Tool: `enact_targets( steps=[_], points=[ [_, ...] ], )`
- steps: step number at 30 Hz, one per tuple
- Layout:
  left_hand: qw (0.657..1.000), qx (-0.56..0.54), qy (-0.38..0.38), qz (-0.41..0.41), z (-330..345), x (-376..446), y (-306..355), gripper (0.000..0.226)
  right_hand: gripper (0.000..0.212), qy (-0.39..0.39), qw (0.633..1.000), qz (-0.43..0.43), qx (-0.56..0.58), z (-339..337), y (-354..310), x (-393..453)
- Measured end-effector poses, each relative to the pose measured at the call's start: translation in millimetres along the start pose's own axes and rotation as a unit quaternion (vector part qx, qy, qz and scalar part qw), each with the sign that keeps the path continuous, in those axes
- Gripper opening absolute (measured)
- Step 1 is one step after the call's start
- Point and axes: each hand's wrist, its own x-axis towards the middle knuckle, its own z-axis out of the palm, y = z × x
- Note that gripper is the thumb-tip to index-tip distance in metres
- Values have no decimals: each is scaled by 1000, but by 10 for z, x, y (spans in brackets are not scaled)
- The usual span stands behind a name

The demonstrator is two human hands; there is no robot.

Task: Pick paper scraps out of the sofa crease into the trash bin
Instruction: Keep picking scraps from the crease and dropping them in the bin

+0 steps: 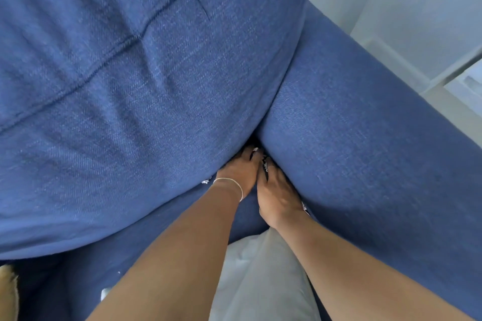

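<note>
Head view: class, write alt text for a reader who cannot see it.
Both hands, left hand and right hand, dig into the crease between a blue sofa cushion and armrest. Small white paper scraps lie nearby.

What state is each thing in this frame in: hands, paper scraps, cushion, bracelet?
Left hand: fingers pushed into the sofa crease, grip hidden.
Right hand: fingers in the same crease, beside the left, grip hidden.
Big blue fabric back cushion: pressed against the blue armrest.
Small white paper scraps: loose on the fabric by the left wrist.
Thin silver bracelet: worn on the left wrist.
</note>
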Motion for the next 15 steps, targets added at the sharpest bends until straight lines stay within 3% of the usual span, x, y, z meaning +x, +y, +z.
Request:
enact_targets(
  steps=[2, 5, 11, 15],
  points=[
    [999, 23, 25, -10, 16, 37, 25, 39, 74, -1, 1000, 13, -17, 6, -23, 33],
    [997, 46, 57, -10, 31, 58, 37, 29, 31, 15, 999, 12, -50, -38, -60, 49],
    [994, 58, 87, 19, -60, -158, 11, 19, 32, 57, 998, 1, -36, -13, 31, -104],
    [995, 10, 94, -19, -9, -441, -22, 13, 13, 88, 995, -36, 22, 44, 72, -298]
  ],
)
